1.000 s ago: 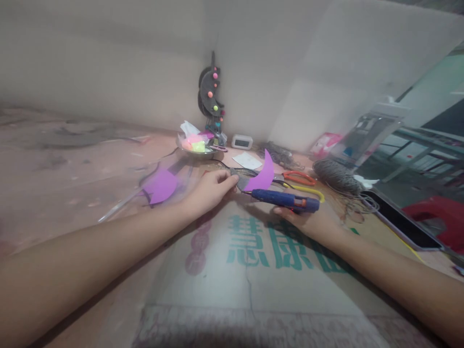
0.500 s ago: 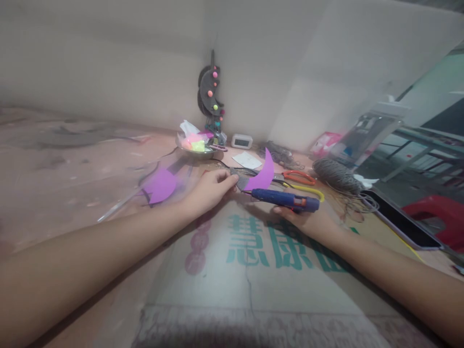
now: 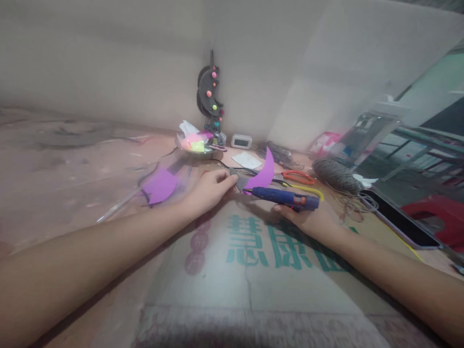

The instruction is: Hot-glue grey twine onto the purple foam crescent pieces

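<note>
My left hand is closed, thumb and fingers pinching a small grey piece that joins or overlaps a purple crescent; whether the grey is yarn or felt I cannot tell. In my right hand is a blue hot glue gun, its nozzle pointing left at the lower end of the crescent, close to or touching the grey piece. Both hands are over a cardboard sheet with green lettering. A second purple cut-out lies left of my left forearm, beside a clear stick.
Behind the hands stand a metal bowl of colourful bits and a small white digital clock. Orange-handled pliers, a grey yarn ball and a phone lie to the right. A dark crescent ornament with pompoms is against the wall.
The glue gun has shifted very slightly, its nozzle a touch higher by the grey piece. Both hands keep nearly the same place and hold.
</note>
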The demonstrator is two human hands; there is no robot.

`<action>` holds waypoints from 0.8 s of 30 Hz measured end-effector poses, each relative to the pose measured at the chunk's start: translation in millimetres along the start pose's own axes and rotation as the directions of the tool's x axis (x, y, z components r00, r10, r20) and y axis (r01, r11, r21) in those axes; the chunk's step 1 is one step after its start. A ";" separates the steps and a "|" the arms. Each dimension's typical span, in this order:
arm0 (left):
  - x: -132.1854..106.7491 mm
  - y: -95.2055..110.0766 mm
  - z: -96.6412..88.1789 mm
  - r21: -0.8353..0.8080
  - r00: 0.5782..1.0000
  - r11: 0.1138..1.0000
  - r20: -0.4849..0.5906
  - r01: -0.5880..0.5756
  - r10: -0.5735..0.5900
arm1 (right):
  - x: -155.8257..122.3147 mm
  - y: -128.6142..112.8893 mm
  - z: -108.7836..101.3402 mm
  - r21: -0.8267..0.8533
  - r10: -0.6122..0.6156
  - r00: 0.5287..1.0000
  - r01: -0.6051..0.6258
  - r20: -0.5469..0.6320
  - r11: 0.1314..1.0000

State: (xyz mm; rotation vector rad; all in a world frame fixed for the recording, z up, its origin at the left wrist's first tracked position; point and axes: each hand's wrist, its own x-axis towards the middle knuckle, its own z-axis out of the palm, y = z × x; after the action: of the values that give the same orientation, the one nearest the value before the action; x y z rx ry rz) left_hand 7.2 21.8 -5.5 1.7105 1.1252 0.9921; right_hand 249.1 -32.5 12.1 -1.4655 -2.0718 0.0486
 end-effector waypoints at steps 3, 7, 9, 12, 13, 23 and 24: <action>-0.2 0.8 -0.1 0.002 1.000 1.000 0.006 0.002 -0.002 | -0.8 6.0 3.3 -0.007 -0.009 1.000 0.009 -0.029 1.000; 0.0 1.0 -0.3 0.006 1.000 1.000 -0.004 0.000 0.000 | -1.1 10.1 6.1 0.023 -0.027 0.998 0.028 -0.050 0.999; -0.2 1.1 -0.3 0.006 1.000 1.000 -0.009 -0.004 0.004 | -0.5 8.1 5.8 0.059 -0.036 0.997 0.040 -0.070 0.997; -0.9 1.3 0.0 0.014 1.000 1.000 -0.008 -0.003 0.003 | 0.7 2.9 4.6 0.120 -0.025 0.996 0.035 -0.081 0.992; -1.1 1.2 0.2 0.012 1.000 1.000 -0.008 0.000 0.000 | 1.0 1.8 4.4 0.136 -0.014 0.996 0.025 -0.086 0.990; -0.8 1.1 -0.2 0.002 1.000 1.000 0.002 -0.005 0.005 | 2.9 -1.7 1.8 0.155 0.113 0.992 -0.104 -0.048 0.982; -0.9 1.4 -0.4 0.002 1.000 1.000 0.004 -0.009 0.009 | 3.5 -3.7 0.5 0.156 0.118 0.992 -0.109 -0.048 0.982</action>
State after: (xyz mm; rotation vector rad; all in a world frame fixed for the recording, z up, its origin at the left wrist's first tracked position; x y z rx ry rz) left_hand 6.9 20.7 -4.3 1.7198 1.1171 0.9929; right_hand 244.9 -30.7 14.6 -1.4720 -1.8932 0.2052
